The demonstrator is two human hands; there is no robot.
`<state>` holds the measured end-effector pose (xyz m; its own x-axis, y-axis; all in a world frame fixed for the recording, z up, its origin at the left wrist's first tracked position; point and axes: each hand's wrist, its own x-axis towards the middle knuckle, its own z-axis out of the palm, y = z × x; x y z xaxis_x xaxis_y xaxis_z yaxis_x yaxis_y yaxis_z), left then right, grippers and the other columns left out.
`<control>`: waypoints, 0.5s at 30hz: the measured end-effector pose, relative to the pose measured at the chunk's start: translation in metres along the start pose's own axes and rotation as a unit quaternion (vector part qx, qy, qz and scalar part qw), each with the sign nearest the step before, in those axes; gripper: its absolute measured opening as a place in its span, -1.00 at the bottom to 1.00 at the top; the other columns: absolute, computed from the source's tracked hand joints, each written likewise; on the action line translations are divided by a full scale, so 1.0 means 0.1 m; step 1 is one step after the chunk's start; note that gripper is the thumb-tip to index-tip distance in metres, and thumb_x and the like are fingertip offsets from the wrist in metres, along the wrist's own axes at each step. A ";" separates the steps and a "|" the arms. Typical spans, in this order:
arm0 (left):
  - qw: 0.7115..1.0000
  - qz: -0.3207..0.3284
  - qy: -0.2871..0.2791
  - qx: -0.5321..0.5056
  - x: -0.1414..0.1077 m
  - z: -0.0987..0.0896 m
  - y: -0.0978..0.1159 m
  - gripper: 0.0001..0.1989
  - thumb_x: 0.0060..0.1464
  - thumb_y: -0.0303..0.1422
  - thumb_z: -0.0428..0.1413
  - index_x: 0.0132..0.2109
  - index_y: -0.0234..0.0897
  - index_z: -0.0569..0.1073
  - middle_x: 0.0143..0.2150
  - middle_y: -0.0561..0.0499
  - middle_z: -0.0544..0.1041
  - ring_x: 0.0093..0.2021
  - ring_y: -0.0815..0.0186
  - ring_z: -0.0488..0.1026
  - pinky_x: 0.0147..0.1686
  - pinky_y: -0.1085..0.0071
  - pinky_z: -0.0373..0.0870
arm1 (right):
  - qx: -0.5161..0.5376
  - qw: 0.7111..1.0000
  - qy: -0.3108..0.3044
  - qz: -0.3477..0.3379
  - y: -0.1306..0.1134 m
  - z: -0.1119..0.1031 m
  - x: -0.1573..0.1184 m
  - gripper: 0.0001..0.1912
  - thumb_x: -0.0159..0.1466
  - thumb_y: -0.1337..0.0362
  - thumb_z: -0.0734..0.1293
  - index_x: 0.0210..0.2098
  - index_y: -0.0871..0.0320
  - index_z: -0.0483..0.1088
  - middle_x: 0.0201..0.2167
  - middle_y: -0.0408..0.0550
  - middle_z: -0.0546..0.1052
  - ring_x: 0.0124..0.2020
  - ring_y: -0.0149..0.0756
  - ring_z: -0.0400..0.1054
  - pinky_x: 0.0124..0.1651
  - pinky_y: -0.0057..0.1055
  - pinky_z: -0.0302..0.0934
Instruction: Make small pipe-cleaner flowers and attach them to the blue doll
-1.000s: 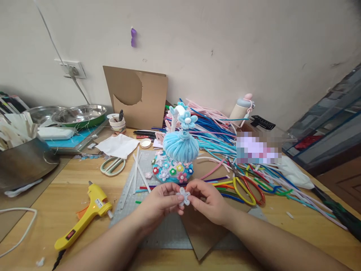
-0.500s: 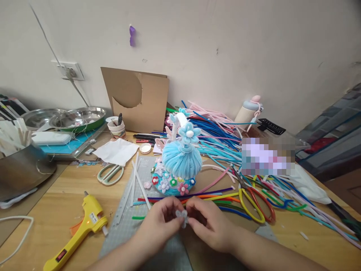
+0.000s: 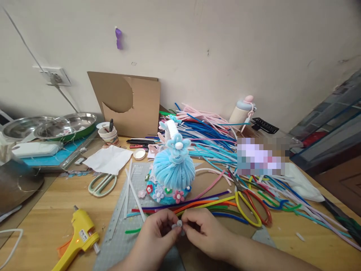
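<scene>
From where I'm standing, the L hand [image 3: 158, 234] is pinching a small whitish flower [image 3: 179, 223] btwn thumb & fingers; the R hand [image 3: 203, 232] is gripping its other side w/ fingertips. Flower's being held up over the grey cutting mat [image 3: 120, 241] & brown cardboard sheet [image 3: 203, 256], petals partly hidden. Just beyond, colored pipe cleaners [image 3: 214, 202] are lying in front of a fuzzy lt-blue pleated lampshade-like piece [image 3: 174, 171]. Yellow glue gun [image 3: 80, 234] is resting off to the L, red-&-yellow-handled scissors [image 3: 248, 205] to the R.
</scene>
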<state>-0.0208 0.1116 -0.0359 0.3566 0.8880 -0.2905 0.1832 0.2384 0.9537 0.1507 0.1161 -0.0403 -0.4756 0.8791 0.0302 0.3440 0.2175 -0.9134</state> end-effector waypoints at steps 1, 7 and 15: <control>1.000 0.006 0.005 0.018 -0.01 0.01 0.01 -0.88 -0.06 -0.37 0.12 -0.38 -0.34 0.36 -0.49 0.08 0.34 -0.46 0.39 0.25 -0.45 0.45 0.16 | 0.018 1.000 0.004 0.016 0.00 0.01 -0.01 -0.84 0.14 0.40 0.20 -0.57 0.19 0.26 -0.63 -0.22 0.26 -0.58 -0.49 0.09 -0.52 -0.55 -0.06; 0.999 0.021 -0.010 -0.045 -0.01 0.06 0.06 -0.87 -0.06 -0.37 0.16 -0.39 -0.35 0.38 -0.49 0.07 0.42 -0.46 0.39 0.36 -0.41 0.46 0.26 | 0.184 0.970 -0.013 0.161 0.01 0.08 -0.06 -0.85 0.17 0.33 0.16 -0.53 0.17 0.23 -0.68 -0.24 0.27 -0.73 -0.51 0.05 -0.67 -0.56 -0.07; 0.958 -0.047 -0.062 -0.277 0.01 0.00 0.06 -0.70 -0.18 -0.31 0.31 -0.41 -0.37 0.36 -0.51 0.03 0.50 -0.52 0.43 0.40 -0.50 0.51 0.36 | -0.027 0.992 -0.016 -0.122 -0.02 -0.13 -0.08 -0.91 0.24 0.33 0.19 -0.29 0.16 0.32 -0.43 -0.11 0.41 -0.43 -0.39 0.26 -0.36 -0.48 0.13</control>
<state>-0.0195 0.1143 -0.0303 0.4748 0.8066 -0.3521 -0.2821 0.5185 0.8072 0.1640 0.1135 -0.0332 -0.5746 0.7842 0.2343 0.2577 0.4451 -0.8576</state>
